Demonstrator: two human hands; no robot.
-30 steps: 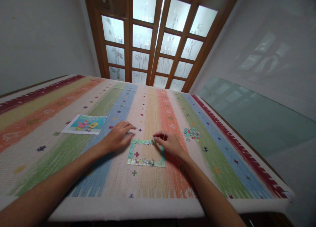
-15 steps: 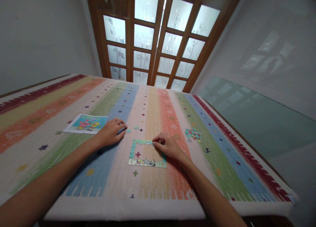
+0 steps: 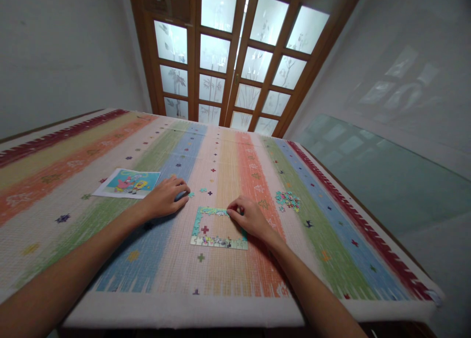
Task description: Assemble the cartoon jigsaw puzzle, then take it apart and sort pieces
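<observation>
A partly joined jigsaw puzzle (image 3: pixel 196 229) lies flat near the table's front, its border pieces forming a frame round bare tablecloth. At the frame's upper right corner, my right hand (image 3: pixel 248 215) has thumb and index finger pinched on a puzzle piece; the fingers mostly hide it. My left hand (image 3: pixel 167 195) rests palm down on the cloth, fingers loosely curved and apart, holding nothing that I can see. Beside its fingertips is a loose teal puzzle piece (image 3: pixel 191 194), with another teal piece (image 3: pixel 203 190) just to the right.
A printed cartoon picture (image 3: pixel 127 183) lies left of my left hand, its corner close to the wrist. To the right sits a pile of loose puzzle pieces (image 3: pixel 288 200). A striped tablecloth (image 3: pixel 228 274) covers the table. Wooden glazed doors (image 3: pixel 235 78) stand beyond it.
Both hands stay in almost the same place, with the right fingers still at the frame's upper right corner. The view has shifted very slightly.
</observation>
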